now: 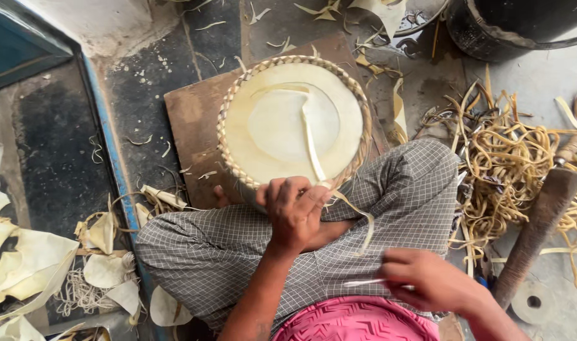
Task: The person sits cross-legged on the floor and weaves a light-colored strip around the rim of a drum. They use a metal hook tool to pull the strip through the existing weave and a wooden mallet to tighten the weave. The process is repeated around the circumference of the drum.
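Nearest, the right hand (427, 278) pinches a thin pale sliver (364, 282). The left hand (293, 208) closes on the near braided rim of a round, smooth palm-leaf tray (288, 120), resting on a worn wooden board (190, 126).

Soft, even daylight fills the head view, brightest at the right on the pale concrete floor (541, 82); shadows are faint and short; no harsh glare; the round woven tray (293, 123) is sharp, while the right hand (427, 281) is slightly motion-blurred; edges bend with wide-angle distortion.
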